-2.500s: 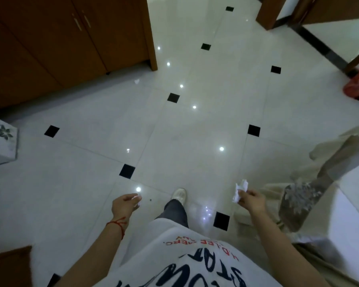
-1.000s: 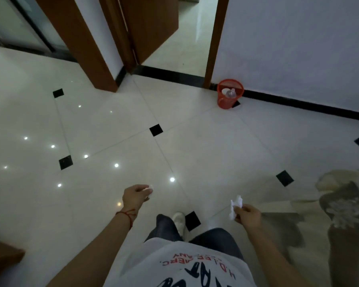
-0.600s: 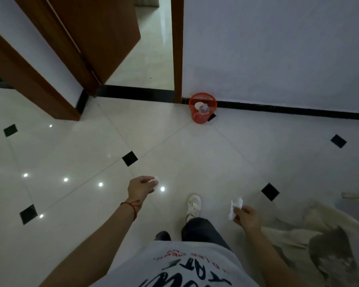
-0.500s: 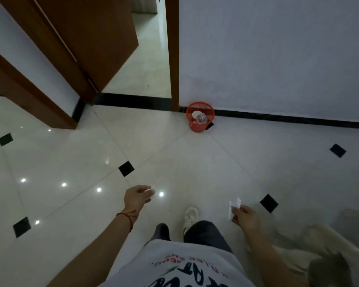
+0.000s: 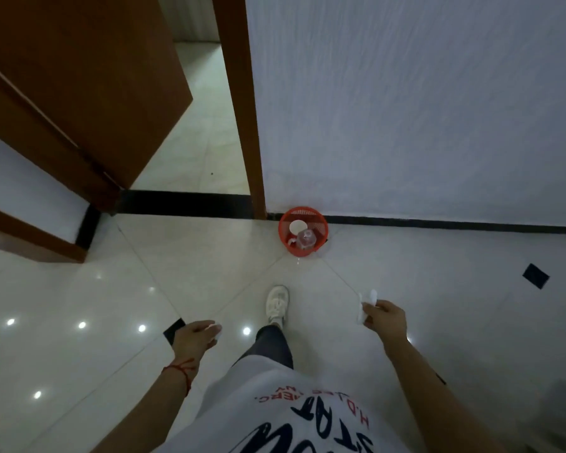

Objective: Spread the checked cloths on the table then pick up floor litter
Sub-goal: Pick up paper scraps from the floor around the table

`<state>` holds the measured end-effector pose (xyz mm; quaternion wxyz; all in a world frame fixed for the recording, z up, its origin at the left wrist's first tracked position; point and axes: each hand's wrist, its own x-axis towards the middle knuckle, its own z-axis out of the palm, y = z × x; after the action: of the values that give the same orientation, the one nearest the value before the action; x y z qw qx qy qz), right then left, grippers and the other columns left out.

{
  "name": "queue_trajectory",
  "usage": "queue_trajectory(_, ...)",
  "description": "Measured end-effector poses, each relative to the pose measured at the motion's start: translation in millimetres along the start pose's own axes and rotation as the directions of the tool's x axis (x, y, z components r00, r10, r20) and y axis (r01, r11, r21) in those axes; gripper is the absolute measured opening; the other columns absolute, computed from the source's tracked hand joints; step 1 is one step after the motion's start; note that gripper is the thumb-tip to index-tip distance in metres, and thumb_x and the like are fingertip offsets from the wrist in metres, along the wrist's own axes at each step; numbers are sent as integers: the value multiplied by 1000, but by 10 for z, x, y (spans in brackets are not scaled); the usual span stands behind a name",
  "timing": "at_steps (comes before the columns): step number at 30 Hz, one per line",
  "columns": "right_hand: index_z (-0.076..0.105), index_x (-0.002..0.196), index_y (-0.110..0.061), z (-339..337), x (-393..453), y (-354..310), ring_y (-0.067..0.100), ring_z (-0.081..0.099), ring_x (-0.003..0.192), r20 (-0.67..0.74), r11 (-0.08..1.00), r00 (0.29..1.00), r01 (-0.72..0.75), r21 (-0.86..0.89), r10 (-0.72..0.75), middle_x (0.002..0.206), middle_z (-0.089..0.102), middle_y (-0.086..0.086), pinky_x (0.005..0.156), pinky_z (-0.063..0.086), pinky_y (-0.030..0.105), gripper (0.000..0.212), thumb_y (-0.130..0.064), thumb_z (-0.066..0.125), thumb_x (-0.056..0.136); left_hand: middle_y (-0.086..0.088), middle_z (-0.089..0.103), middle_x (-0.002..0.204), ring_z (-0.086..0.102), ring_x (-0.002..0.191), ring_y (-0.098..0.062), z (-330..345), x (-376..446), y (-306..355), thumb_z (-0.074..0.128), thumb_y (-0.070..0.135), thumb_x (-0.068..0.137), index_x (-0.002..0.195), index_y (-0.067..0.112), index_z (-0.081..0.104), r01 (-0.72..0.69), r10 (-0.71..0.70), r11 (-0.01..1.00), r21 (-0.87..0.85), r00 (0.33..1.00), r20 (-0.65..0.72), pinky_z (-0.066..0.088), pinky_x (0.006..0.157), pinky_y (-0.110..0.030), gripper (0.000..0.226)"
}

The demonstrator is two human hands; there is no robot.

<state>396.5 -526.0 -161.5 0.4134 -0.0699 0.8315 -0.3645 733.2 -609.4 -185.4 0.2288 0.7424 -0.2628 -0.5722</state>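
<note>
tiled floor (image 5: 406,289), paper scraps in both hands, red bin (image 5: 303,231) ahead

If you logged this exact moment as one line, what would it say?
phase: carrying litter | left hand: small white scrap | right hand: crumpled white paper | ahead: red mesh bin by wall

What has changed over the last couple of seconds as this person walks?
The person turned from the cupboards and walked up to the red basket, now just ahead. Unchanged: the right hand holds crumpled white paper, the left hand a smaller white scrap.
</note>
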Motion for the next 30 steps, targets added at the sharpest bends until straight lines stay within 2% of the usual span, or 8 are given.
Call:
queue_trajectory(3,65,86,-2,153,247,-322,27,61,69,-19,999,999,-45,-2,45,67,61,7,86,54,47,7,-8,65,82,-19,60,99,56,69,-18,324,430,679,68,-6,77,106,-13,61,-47,44,997,64,998,52,54,52,-14,31)
queue_trajectory(7,61,81,-8,306,493,-711,24,61,68,-31,997,997,-71,-44,69,67,61,5,87,53,48,5,-12,64,84,-17,62,94,58,74,-24,838,863,1613,70,-4,76,101,-11,64,-158,143,982,102,979,143,53,50,-9,27)
queue_trajectory(11,62,69,-13,403,703,-927,31,63,72,-28,989,990,-140,-42,139,65,62,8,87,53,50,15,-13,65,83,-7,60,74,59,54,-10,1357,1121,2296,71,-1,76,95,-6,66,-244,212,959,146,956,204,51,47,-8,20)
queue_trajectory(14,65,75,-9,476,876,-1031,25,61,67,-27,981,981,-195,-20,195,67,63,9,87,54,47,7,-12,66,82,-4,59,70,60,49,-6,1670,1279,2537,71,0,76,93,-3,66,-240,200,959,153,950,238,50,47,-8,17)
queue_trajectory(19,66,87,-4,797,1454,-1203,25,63,69,8,974,975,-220,-56,220,69,65,8,81,56,40,10,-12,67,81,-5,60,68,58,57,-14,2091,1747,2402,73,2,74,91,-5,68,-164,106,957,239,965,240,51,48,-10,19)
queue_trajectory(22,65,74,-10,1107,1918,-1275,27,65,70,45,972,976,-205,-111,211,66,64,9,81,56,41,9,-14,66,82,0,62,60,58,41,-1,2370,2139,2179,75,8,74,88,-4,69,-141,55,921,364,970,237,51,49,-12,19)
queue_trajectory(25,62,64,-19,1463,2472,-1219,27,66,69,81,972,978,-178,-153,192,59,63,3,82,55,42,18,-18,65,82,10,61,48,54,35,2,2710,2556,1948,75,5,73,86,-4,71,-135,45,906,400,973,225,51,50,-15,16)
queue_trajectory(30,67,83,-7,2032,3389,-949,29,63,71,110,972,982,-127,-200,151,65,62,5,72,51,32,10,-16,63,83,-1,60,64,58,40,-2,3265,3273,1496,74,7,75,89,-3,69,-116,25,910,397,974,226,51,48,-10,17)
